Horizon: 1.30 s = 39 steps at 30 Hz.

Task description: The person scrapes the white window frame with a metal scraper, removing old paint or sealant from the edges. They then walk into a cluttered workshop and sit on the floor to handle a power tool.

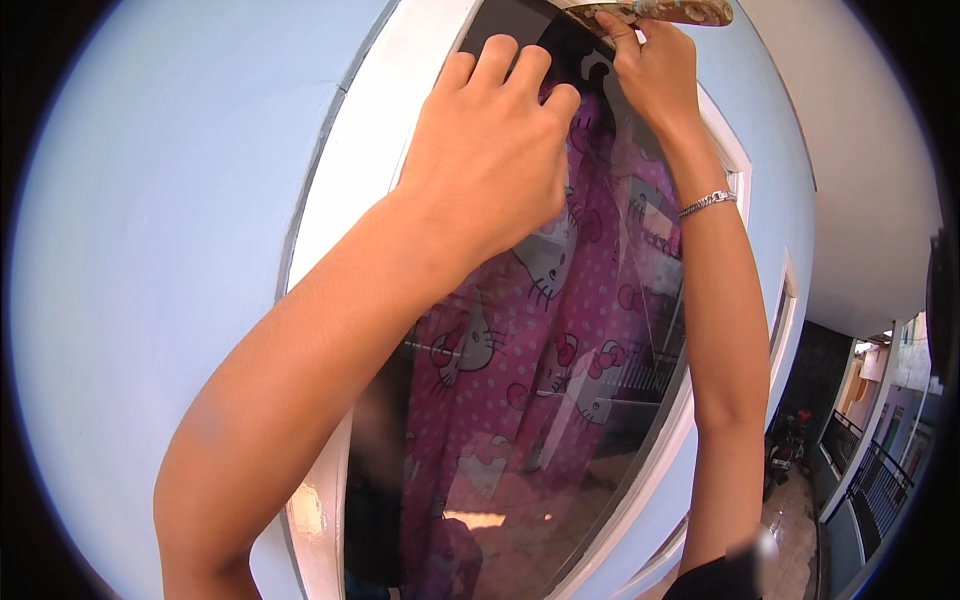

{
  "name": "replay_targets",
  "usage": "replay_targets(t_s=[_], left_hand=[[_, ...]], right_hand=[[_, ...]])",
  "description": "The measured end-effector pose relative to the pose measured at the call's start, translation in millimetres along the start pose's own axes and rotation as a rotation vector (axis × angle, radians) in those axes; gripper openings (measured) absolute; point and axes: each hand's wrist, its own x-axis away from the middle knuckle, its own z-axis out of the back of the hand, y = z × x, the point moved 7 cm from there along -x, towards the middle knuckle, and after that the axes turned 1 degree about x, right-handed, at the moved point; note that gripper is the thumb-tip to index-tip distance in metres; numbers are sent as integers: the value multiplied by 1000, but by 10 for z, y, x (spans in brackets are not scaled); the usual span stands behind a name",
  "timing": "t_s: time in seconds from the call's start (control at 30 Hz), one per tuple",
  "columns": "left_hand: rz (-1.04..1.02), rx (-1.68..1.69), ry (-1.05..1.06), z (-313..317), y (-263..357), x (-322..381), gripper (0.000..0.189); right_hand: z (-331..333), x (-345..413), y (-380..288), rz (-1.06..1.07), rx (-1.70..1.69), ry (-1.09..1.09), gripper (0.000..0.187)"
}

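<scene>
My right hand (664, 71) is raised at the top of the view and grips a bladed hand tool (686, 11) with a worn, stained handle. Its thumb lies along the blade end, by the upper part of a dark window pane (645, 300); the picture's edge cuts off part of the tool. Against the same pane, to the left, is my left hand (491, 142), back towards me and fingers bent. Its fingertips and palm are hidden, so whether it holds anything does not show. A silver chain bracelet (707, 202) circles my right wrist.
A white window frame (367, 120) borders the glass, set in a light blue wall (172, 172). Behind the pane hangs a pink patterned curtain (517, 352). Down the walkway at right are a parked motorcycle (784, 450) and black railings (877, 480).
</scene>
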Motion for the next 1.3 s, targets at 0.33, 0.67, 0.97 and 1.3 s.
replay_targets(t_s=[0.33, 0.67, 0.97, 1.3], left_hand=[[-8, -32, -5, -29, 16, -3, 27], [-36, -106, -27, -44, 57, 54, 29], [-62, -135, 2, -98, 86, 60, 31], [-73, -155, -8, -108, 100, 53, 32]], right_hand=[[36, -95, -292, 47, -44, -5, 24], [153, -10, -297, 102, -106, 48, 21], [313, 222, 266, -53, -12, -62, 38], [259, 170, 134, 107, -253, 23, 22]])
